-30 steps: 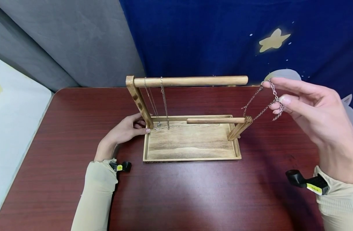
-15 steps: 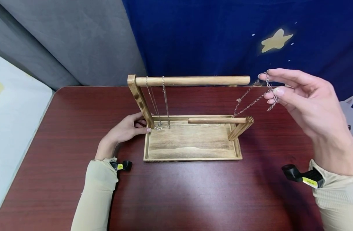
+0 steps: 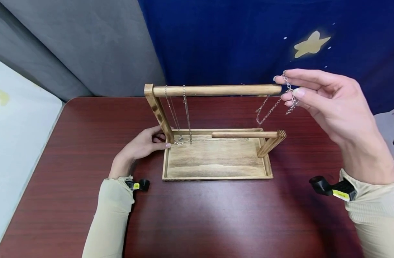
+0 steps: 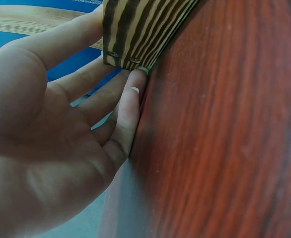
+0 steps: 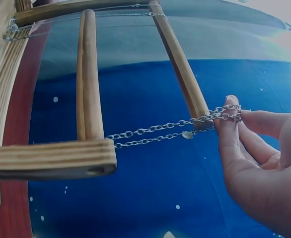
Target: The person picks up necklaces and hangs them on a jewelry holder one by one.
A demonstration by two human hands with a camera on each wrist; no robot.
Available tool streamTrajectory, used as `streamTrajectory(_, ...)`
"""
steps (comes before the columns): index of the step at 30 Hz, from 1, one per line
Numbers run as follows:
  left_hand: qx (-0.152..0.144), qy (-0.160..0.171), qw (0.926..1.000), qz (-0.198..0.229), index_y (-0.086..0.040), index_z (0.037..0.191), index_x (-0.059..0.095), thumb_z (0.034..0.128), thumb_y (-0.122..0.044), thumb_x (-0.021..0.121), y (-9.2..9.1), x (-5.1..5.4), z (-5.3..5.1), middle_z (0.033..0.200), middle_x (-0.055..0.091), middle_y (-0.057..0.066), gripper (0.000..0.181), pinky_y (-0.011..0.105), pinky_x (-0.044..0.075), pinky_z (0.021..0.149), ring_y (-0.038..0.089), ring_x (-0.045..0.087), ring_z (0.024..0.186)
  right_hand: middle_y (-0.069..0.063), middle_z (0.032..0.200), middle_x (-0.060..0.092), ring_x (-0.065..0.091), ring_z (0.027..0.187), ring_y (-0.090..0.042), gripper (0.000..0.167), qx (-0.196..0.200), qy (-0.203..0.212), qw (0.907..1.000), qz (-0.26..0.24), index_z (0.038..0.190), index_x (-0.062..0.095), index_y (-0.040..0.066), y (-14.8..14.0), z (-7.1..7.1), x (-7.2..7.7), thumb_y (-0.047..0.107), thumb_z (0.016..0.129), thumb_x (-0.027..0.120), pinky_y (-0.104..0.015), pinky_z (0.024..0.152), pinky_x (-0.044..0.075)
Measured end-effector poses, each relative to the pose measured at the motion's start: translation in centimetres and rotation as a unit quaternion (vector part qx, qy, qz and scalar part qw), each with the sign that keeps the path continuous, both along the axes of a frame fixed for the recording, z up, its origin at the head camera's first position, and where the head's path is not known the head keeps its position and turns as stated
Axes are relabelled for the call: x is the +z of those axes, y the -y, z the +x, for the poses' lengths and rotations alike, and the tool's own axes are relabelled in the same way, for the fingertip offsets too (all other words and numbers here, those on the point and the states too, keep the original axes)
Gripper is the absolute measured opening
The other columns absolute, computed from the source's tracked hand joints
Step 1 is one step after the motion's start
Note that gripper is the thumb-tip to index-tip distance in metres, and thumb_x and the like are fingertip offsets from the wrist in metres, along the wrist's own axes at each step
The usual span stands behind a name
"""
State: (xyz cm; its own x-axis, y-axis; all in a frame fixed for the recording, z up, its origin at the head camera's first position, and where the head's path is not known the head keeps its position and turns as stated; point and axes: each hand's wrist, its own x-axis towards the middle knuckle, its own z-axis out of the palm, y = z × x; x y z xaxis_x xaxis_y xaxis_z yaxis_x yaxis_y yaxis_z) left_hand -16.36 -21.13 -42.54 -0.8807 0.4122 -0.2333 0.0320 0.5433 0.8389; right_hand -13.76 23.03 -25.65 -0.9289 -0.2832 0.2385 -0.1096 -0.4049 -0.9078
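Note:
A wooden jewelry stand (image 3: 213,159) with a shallow tray base stands on the table. Its upper bar (image 3: 222,90) runs rightward from the left post. My left hand (image 3: 142,145) grips the left end of the stand, thumb at the tray rim and fingers behind the post. Between thumb and fingers my right hand (image 3: 332,96) pinches a silver chain necklace (image 5: 171,125), right at the free end of the upper bar. The necklace hangs in a loop, and a small round charm (image 5: 187,135) shows in the right wrist view. Two thin necklaces (image 3: 187,114) hang near the bar's left end.
A shorter lower bar (image 3: 243,134) points left from the right post (image 3: 272,144). Behind the dark red table (image 3: 197,218) hang a grey curtain (image 3: 96,46) and a blue star-patterned cloth (image 3: 229,39).
My right hand has moved left and slightly up with the necklace, from beyond the right post to the upper bar's free end. My left hand stays on the stand.

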Motion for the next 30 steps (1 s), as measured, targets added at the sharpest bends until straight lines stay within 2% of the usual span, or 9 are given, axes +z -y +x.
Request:
streamTrajectory(5,0.001,-0.002,1.0000,0.001,-0.003,0.144,0.047,0.0907,-0.016,0.074,0.0,0.0,0.1,0.112,0.061,0.015,0.061,0.027,0.048,0.080,0.024,0.061,0.094,-0.033,0.125,0.060,0.070,0.097,-0.033,0.040,0.000,-0.014,0.9995,0.029,0.131,0.048,-0.022,1.0,-0.2,0.3,-0.024,0.092,0.048,-0.031,0.083,0.055)
streamTrajectory(8,0.002,-0.004,1.0000,0.000,-0.003,0.144,0.046,0.0906,-0.015,0.074,0.0,0.1,0.2,0.112,0.062,0.015,0.062,0.027,0.048,0.080,0.024,0.061,0.094,-0.034,0.124,0.059,0.070,0.097,-0.031,0.039,-0.014,-0.025,0.9978,0.059,0.131,0.049,-0.021,1.6,-0.2,0.5,-0.021,0.092,0.052,-0.030,0.083,0.055)
streamTrajectory(10,0.001,-0.003,1.0000,0.001,-0.002,0.142,0.048,0.0908,-0.014,0.074,0.0,0.1,0.2,0.112,0.062,0.016,0.059,0.027,0.048,0.080,0.025,0.061,0.095,-0.034,0.124,0.059,0.070,0.098,-0.032,0.038,-0.005,-0.021,0.9990,0.038,0.130,0.049,-0.022,1.9,-0.3,0.6,-0.021,0.092,0.052,-0.031,0.083,0.055)
streamTrajectory(12,0.001,-0.002,1.0000,-0.001,-0.002,0.142,0.048,0.0910,-0.015,0.074,0.0,0.2,0.2,0.112,0.062,0.016,0.059,0.027,0.048,0.081,0.025,0.061,0.095,-0.034,0.122,0.060,0.070,0.098,-0.031,0.037,-0.016,-0.029,0.9980,0.054,0.129,0.050,-0.022,2.3,-0.4,0.6,-0.019,0.092,0.053,-0.030,0.082,0.055)
streamTrajectory(15,-0.001,0.000,1.0000,-0.003,-0.002,0.142,0.048,0.0914,-0.015,0.073,-0.1,0.2,0.2,0.112,0.061,0.015,0.058,0.029,0.048,0.082,0.025,0.061,0.096,-0.034,0.121,0.061,0.070,0.099,-0.033,0.036,-0.011,-0.028,0.9986,0.043,0.128,0.050,-0.023,2.8,-0.6,0.6,-0.019,0.092,0.053,-0.032,0.082,0.056)
streamTrajectory(17,0.000,0.000,1.0000,-0.006,-0.002,0.143,0.047,0.0914,-0.015,0.074,-0.1,0.2,0.1,0.112,0.061,0.015,0.059,0.029,0.048,0.082,0.024,0.061,0.097,-0.033,0.120,0.062,0.070,0.098,-0.031,0.035,-0.019,-0.035,0.9974,0.061,0.127,0.051,-0.022,3.1,-0.6,0.7,-0.018,0.093,0.054,-0.032,0.082,0.056)
streamTrajectory(21,0.001,0.000,1.0000,-0.005,-0.002,0.143,0.047,0.0911,-0.015,0.074,0.0,0.2,0.1,0.112,0.061,0.015,0.059,0.030,0.048,0.082,0.025,0.061,0.097,-0.033,0.120,0.062,0.070,0.099,-0.033,0.035,0.007,-0.022,0.9993,0.028,0.127,0.052,-0.022,3.4,-0.5,0.8,-0.020,0.092,0.053,-0.032,0.083,0.055)
streamTrajectory(24,0.005,0.001,1.0000,-0.003,-0.001,0.143,0.047,0.0908,-0.014,0.074,0.1,0.3,0.2,0.112,0.061,0.015,0.060,0.028,0.048,0.081,0.025,0.061,0.097,-0.033,0.121,0.062,0.069,0.102,-0.034,0.036,0.016,-0.021,0.9994,0.023,0.126,0.053,-0.021,3.8,-0.3,0.9,-0.021,0.090,0.055,-0.031,0.085,0.055)
streamTrajectory(30,0.005,0.005,0.9999,0.012,-0.001,0.141,0.048,0.0914,-0.013,0.073,0.2,0.3,0.4,0.112,0.061,0.017,0.057,0.026,0.048,0.081,0.025,0.061,0.098,-0.033,0.119,0.063,0.069,0.102,-0.036,0.032,0.004,-0.045,0.9967,0.068,0.120,0.058,-0.021,5.2,-0.2,1.3,-0.018,0.088,0.061,-0.033,0.086,0.054)
